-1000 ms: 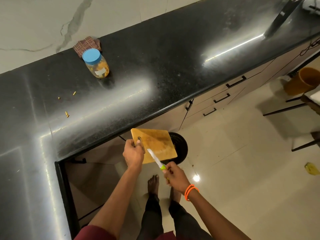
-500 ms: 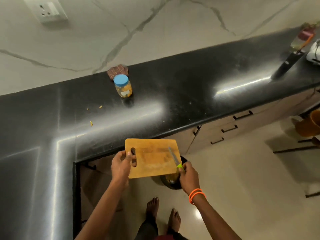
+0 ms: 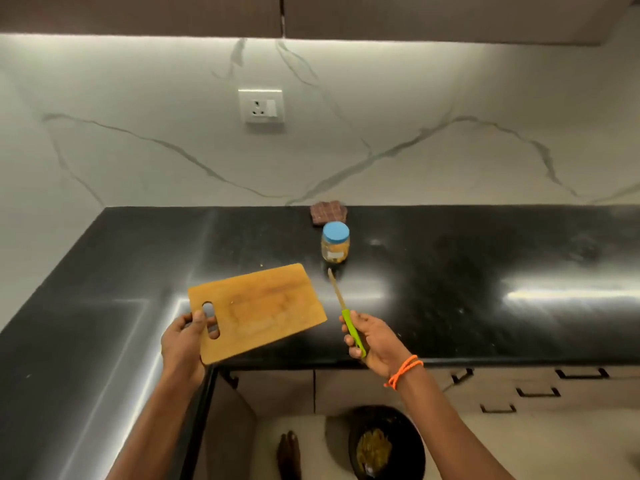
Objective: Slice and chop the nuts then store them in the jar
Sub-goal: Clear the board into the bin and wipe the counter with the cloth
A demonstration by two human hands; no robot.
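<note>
Our left hand [image 3: 183,344] grips the scuffed wooden chopping board [image 3: 258,310] over the black stone bench [image 3: 450,271] front edge; our right hand [image 3: 372,337] clasps the green-handled knife [image 3: 346,315]. The blue-lidded nut jar [image 3: 335,242] stands near the back edge, its label unreadable.

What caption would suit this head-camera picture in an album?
Left hand holds a wooden cutting board, right hand a green-handled knife, above a black counter with a blue-lidded jar.
</note>
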